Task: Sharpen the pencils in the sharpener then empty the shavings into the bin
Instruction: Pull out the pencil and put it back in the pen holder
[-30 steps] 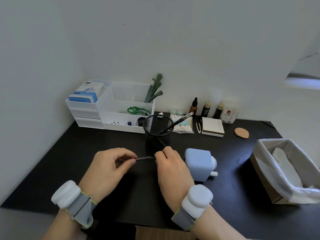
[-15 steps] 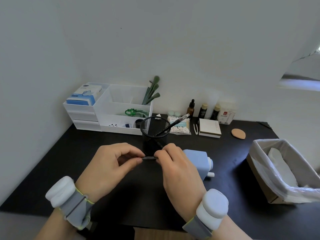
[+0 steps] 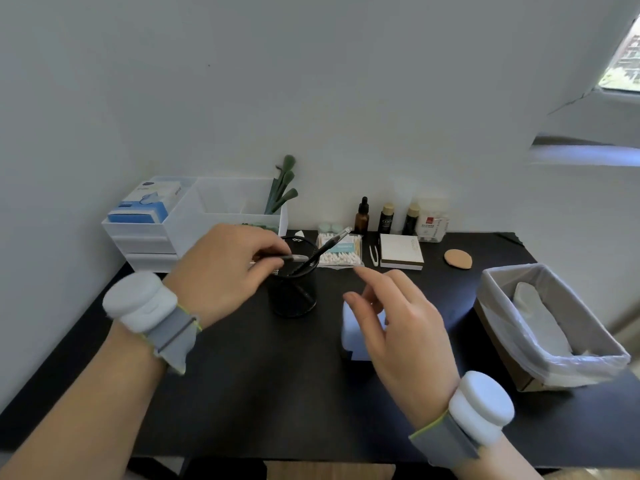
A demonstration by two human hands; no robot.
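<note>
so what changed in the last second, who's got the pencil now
The right hand let go of the pencil and opened above the blue sharpener. The left hand now pinches the pencil alone and has carried it up over the mesh pencil cup. Cup, sharpener and bin kept their places.

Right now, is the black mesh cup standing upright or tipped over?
Upright: the black mesh cup stands on the desk, round rim facing up, one pencil leaning inside.

Soft daylight from the right; hands motion-blurred, edges warped.
</note>
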